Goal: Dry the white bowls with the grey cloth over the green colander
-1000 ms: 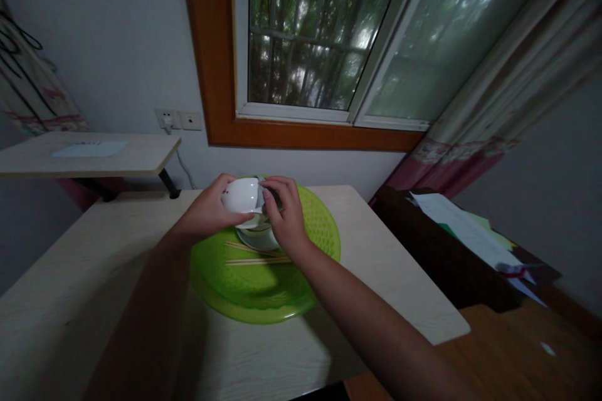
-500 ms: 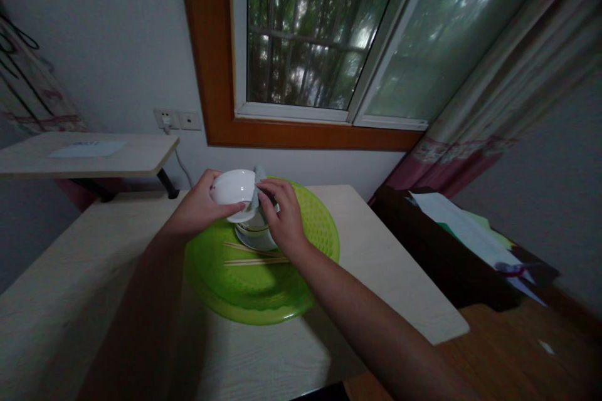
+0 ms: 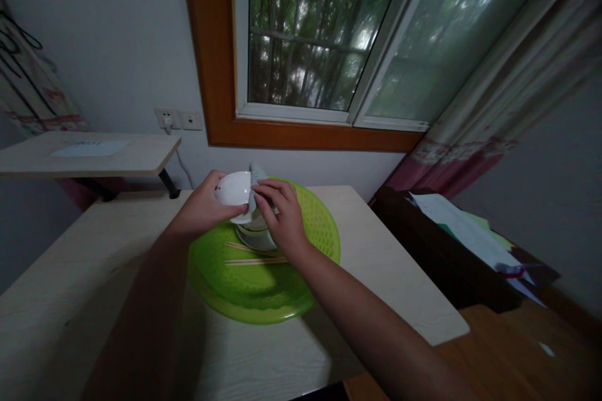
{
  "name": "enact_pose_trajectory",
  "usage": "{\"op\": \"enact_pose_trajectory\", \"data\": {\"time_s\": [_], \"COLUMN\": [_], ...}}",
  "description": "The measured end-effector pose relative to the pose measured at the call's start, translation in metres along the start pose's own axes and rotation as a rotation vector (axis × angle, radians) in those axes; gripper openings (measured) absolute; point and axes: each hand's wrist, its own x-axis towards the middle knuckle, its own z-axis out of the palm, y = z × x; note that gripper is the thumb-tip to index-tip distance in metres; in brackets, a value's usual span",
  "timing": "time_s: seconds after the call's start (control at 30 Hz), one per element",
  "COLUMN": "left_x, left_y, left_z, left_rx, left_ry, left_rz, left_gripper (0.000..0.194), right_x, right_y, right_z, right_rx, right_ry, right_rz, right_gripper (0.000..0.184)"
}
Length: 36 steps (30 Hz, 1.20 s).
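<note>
My left hand (image 3: 207,207) is closed around a white bowl (image 3: 236,189), tilted on its side above a green tray (image 3: 263,294). Pinched in the fingers of my right hand (image 3: 285,213) is a pale grey-blue cloth (image 3: 256,177), pressed against the bowl's right side at the rim. Below the held bowl, another white bowl (image 3: 256,237) stands on the tray, partly hidden by my hands. Several wooden chopsticks (image 3: 254,261) lie on the tray in front of it, their right ends covered by my right wrist.
The tray rests on a pale wooden table (image 3: 376,263). A raised shelf (image 3: 141,163) with a paper sheet stands at the back left, below wall sockets (image 3: 179,119). Behind is a window (image 3: 324,31). Papers (image 3: 470,232) lie on a dark piece of furniture at the right.
The held bowl has turned a little, so its outside shows more toward me. The cloth has shifted slightly left along its rim. The chopsticks and the lower bowl stay put.
</note>
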Motion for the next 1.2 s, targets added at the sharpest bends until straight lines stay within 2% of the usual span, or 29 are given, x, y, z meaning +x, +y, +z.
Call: {"op": "enact_pose_trajectory", "data": {"time_s": [0.2, 0.3, 0.5, 0.7, 0.83, 1.03, 1.2], "left_x": [0.002, 0.002, 0.002, 0.000, -0.002, -0.001, 0.003], "left_y": [-0.013, -0.012, -0.010, -0.003, 0.001, 0.000, -0.010], "left_z": [-0.011, -0.012, -0.008, 0.003, 0.007, 0.004, -0.005], "left_rx": [-0.307, -0.381, -0.205, 0.016, 0.050, 0.044, -0.159], "left_ry": [0.096, 0.105, 0.015, -0.066, -0.115, -0.047, 0.024], "left_rz": [-0.062, -0.064, -0.044, 0.016, 0.059, 0.034, -0.042], "left_gripper": [0.073, 0.073, 0.070, 0.062, 0.055, 0.058, 0.068], "right_x": [-0.001, -0.002, -0.001, -0.002, -0.004, -0.001, -0.001], "right_y": [0.005, 0.005, 0.006, 0.006, 0.004, 0.000, 0.004], "right_z": [0.003, 0.004, 0.002, 0.001, 0.002, 0.000, 0.000], "right_rx": [0.154, 0.172, 0.074, -0.020, -0.052, -0.024, 0.075], "right_ry": [0.027, 0.016, 0.041, -0.012, -0.050, -0.030, 0.023], "right_rz": [0.171, 0.195, 0.101, 0.023, -0.034, -0.024, 0.101], "right_gripper": [0.021, 0.021, 0.023, 0.025, 0.026, 0.024, 0.019]}}
